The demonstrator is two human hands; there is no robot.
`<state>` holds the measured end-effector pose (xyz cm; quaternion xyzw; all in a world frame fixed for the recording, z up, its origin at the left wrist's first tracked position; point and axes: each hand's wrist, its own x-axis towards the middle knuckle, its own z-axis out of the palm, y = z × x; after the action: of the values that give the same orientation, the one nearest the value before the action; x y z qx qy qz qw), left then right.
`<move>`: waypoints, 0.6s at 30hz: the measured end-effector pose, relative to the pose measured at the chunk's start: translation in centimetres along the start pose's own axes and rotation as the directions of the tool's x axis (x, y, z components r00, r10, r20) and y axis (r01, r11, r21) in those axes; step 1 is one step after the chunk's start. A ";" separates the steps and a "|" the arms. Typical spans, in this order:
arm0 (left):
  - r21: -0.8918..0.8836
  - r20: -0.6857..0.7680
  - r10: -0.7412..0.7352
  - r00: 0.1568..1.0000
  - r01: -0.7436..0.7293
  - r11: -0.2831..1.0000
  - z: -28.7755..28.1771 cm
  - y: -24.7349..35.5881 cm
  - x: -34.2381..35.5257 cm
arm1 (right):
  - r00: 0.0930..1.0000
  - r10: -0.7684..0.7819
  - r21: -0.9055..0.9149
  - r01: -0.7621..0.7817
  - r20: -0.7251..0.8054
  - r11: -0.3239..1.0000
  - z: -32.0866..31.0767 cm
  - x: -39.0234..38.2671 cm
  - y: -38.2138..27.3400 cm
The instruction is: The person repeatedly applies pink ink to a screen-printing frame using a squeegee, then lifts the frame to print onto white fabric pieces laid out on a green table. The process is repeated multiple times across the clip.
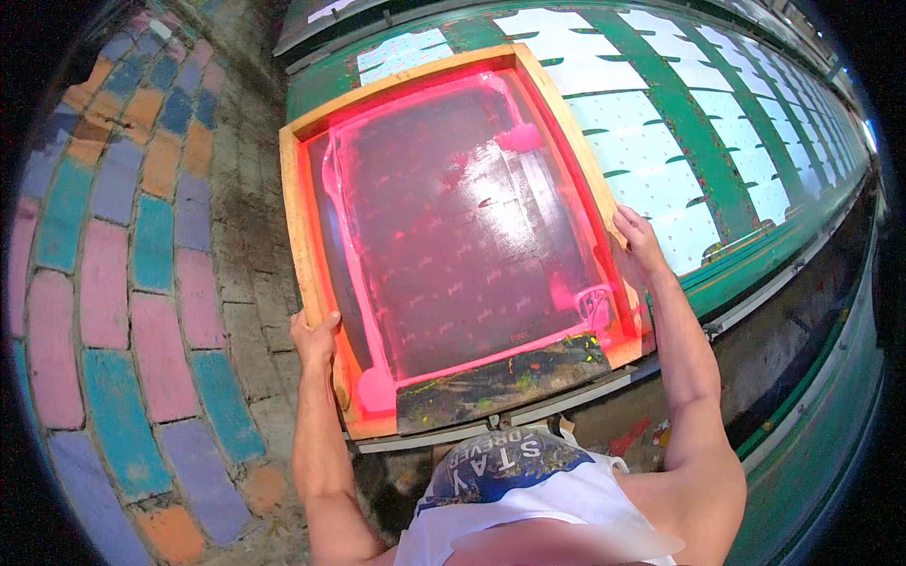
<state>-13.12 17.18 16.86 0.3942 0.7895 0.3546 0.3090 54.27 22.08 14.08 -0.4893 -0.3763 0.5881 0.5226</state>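
A large screen-printing frame (pixel 411 66) of pale wood fills the middle of the view, tilted slightly left over a green printing table. Its mesh (pixel 425 245) is dark maroon, smeared with bright pink ink along the edges and in blobs at the corners; a dark strip (pixel 491 377) stained with paint crosses its near end. My left hand (pixel 316 335) grips the left side of the frame near its lower end, thumb on the wood. My right hand (pixel 637 236) grips the right side, a little farther up, fingers closed on the wood.
The long green table (pixel 717 217) stretches back right with rows of white printed pieces (pixel 632 151) on it. A metal rail (pixel 717 321) runs along its near edge. On the left are a painted brick surface (pixel 113 311) in pink, teal, purple and orange and a grey paved strip (pixel 250 311).
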 end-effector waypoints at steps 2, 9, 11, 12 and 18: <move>0.026 0.006 -0.007 1.000 0.007 1.000 0.3 0.0 0.3 | 1.000 -0.016 -0.123 0.014 -0.009 0.992 -0.8 0.8 1.1; 0.133 0.007 -0.017 1.000 0.016 0.991 0.9 -0.7 0.5 | 0.981 -0.064 -0.402 -0.015 -0.183 0.915 -1.6 1.3 3.1; 0.097 0.006 -0.023 1.000 0.022 0.995 1.4 -0.9 0.8 | 0.987 -0.042 -0.371 -0.017 -0.152 0.929 -1.5 0.9 2.6; 0.018 0.022 -0.030 0.999 0.030 0.999 1.4 -1.2 0.8 | 0.988 -0.050 -0.350 -0.005 -0.146 0.937 -1.2 0.5 2.3; 0.138 0.130 0.045 0.991 -0.063 0.988 -0.8 -1.0 0.6 | 0.959 -0.124 -0.584 -0.051 -0.255 0.810 1.7 -2.4 -0.7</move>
<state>-14.41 17.03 16.41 0.4583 0.7806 0.2801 0.3197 52.77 20.01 15.56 -0.6972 -0.4700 0.3580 0.4061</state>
